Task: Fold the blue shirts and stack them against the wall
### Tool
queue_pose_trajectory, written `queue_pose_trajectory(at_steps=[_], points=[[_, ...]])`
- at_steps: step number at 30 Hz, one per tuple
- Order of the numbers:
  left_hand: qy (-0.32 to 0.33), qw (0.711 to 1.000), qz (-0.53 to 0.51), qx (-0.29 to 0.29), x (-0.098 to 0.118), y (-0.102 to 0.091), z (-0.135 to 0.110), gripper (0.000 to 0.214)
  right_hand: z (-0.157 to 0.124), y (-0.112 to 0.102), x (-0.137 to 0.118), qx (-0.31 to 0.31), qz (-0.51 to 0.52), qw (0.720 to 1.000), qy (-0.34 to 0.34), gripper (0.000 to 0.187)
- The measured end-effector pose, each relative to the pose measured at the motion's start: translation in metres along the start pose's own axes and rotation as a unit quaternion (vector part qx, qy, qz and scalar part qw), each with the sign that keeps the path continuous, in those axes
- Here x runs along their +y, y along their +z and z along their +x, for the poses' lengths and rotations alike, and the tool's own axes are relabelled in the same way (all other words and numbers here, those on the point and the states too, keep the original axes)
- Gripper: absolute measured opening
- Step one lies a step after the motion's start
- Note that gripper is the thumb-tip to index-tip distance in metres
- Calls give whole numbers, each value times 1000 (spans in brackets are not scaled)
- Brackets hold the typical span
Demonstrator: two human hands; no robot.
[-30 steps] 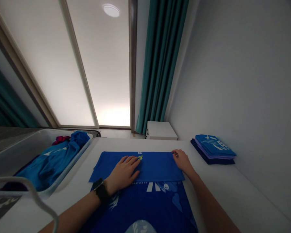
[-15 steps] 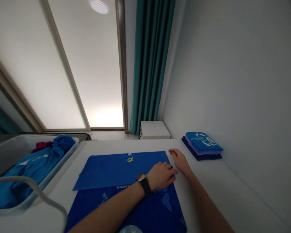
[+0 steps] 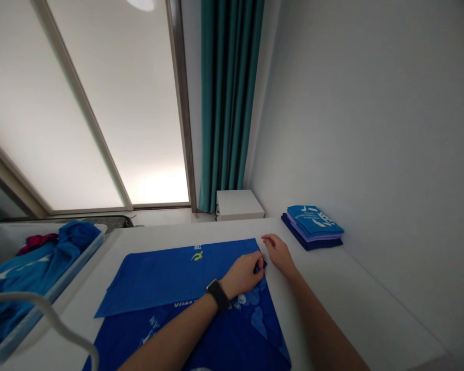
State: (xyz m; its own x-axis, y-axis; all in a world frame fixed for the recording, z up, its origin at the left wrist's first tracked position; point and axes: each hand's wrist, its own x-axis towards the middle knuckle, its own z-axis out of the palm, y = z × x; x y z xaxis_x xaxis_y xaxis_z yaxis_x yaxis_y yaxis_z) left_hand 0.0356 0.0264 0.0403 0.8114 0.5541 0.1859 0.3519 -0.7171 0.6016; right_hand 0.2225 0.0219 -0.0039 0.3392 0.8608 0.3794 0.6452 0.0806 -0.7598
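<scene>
A blue T-shirt (image 3: 166,273) lies spread on the white table (image 3: 332,293), its upper part folded down over the printed lower part. My left hand (image 3: 244,273), a dark watch on its wrist, reaches across to the shirt's right edge and pinches the fabric there, fingers closed. My right hand (image 3: 277,251) lies beside it at the shirt's top right corner, fingers resting on the table and touching the edge of the cloth.
A stack of folded blue and purple shirts (image 3: 312,225) sits at the table's far right by the wall. A white bin (image 3: 58,288) at the left holds crumpled blue clothes (image 3: 31,268). Behind stand a small white cabinet (image 3: 237,204) and a teal curtain (image 3: 226,98).
My left hand has slid from the middle of the folded shirt to its right edge and closed on the fabric. My right hand stays near the top right corner. The view has shifted right.
</scene>
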Motion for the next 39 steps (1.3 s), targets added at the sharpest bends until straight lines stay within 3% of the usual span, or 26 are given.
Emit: queue_pose_trajectory(at_steps=[6, 11, 16, 27, 33, 39], points=[[24, 998, -52, -9, -10, -45, 1, 13, 0, -2, -4, 12, 5, 1000, 24, 31], [6, 998, -60, 17, -37, -69, 2, 13, -2, 0, -13, -20, 18, 999, 46, 35], [-18, 999, -46, -5, -56, -75, 0, 15, -5, 3, -22, -50, 31, 997, 48, 36], [-26, 997, -57, -39, -70, -81, -1, 17, -5, 11, -16, -79, -18, 997, 13, 29], [-19, 997, -55, -48, -70, -78, 0, 16, -1, 18, -16, -99, -81, 991, -43, 27], [-14, 997, -58, -51, -61, -78, 0, 16, 0, 21, -18, -103, -121, 986, -43, 20]])
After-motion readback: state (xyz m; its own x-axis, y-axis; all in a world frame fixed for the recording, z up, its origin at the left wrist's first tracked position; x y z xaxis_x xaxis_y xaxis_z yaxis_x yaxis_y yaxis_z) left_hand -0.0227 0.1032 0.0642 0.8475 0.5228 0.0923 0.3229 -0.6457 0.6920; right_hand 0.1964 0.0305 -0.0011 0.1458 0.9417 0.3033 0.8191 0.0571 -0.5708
